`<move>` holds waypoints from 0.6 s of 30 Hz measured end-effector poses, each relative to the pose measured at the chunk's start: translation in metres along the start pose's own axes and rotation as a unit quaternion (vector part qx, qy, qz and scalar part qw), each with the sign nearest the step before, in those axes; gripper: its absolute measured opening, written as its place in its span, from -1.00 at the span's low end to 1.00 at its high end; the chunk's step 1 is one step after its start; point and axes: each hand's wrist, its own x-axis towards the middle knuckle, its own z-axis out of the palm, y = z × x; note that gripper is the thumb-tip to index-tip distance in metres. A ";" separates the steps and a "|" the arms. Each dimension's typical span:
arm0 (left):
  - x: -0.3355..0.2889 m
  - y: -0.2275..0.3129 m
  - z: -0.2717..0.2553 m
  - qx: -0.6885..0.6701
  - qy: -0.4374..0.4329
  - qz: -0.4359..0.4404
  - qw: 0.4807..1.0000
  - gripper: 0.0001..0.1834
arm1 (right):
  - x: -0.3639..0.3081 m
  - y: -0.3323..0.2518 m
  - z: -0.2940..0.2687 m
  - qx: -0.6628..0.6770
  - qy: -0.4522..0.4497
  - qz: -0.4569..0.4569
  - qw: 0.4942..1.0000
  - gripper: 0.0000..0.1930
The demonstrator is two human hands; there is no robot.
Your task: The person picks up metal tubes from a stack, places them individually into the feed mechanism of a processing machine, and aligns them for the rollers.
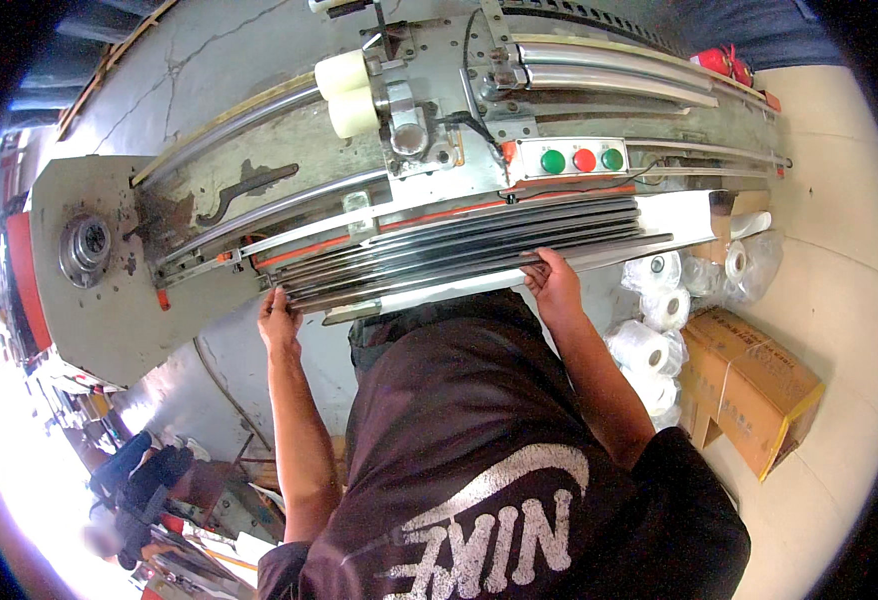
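Several long, thin, dark shiny rods (459, 240) lie side by side on a pale tray (675, 216) in front of my body. My left hand (279, 322) is closed at the left ends of the nearest rods, thumb against the end of one. Farther right, my right hand (555, 284) pinches the near edge of the bundle, its fingertips round a rod. Whether each hand has one rod or more cannot be made out. Along the near side shows a pale strip of the tray, close to my shirt.
Behind the rods stands a grey machine with long rails (619, 78), cream rollers (349, 95) and a button panel (569, 158). A hooked metal bar (244, 192) lies on its bed. At right are plastic-wrapped rolls (639, 345) and a cardboard box (749, 385). Another person (139, 490) is at lower left.
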 end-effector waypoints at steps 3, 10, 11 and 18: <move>0.005 0.002 0.007 0.006 -0.009 -0.010 1.000 -0.57 | 0.012 0.007 0.003 0.008 0.026 0.013 1.000 -0.71; 0.017 0.006 0.004 0.042 -0.020 0.007 0.999 -0.50 | 0.020 0.010 0.024 -0.010 0.077 0.018 0.997 -0.76; 0.016 0.010 0.007 0.054 -0.017 0.021 0.998 -0.51 | 0.018 0.008 0.027 -0.014 0.067 0.016 0.998 -0.77; 0.025 0.023 0.012 0.086 -0.046 0.014 0.995 -0.66 | 0.023 0.008 0.033 -0.028 0.074 -0.004 0.997 -0.76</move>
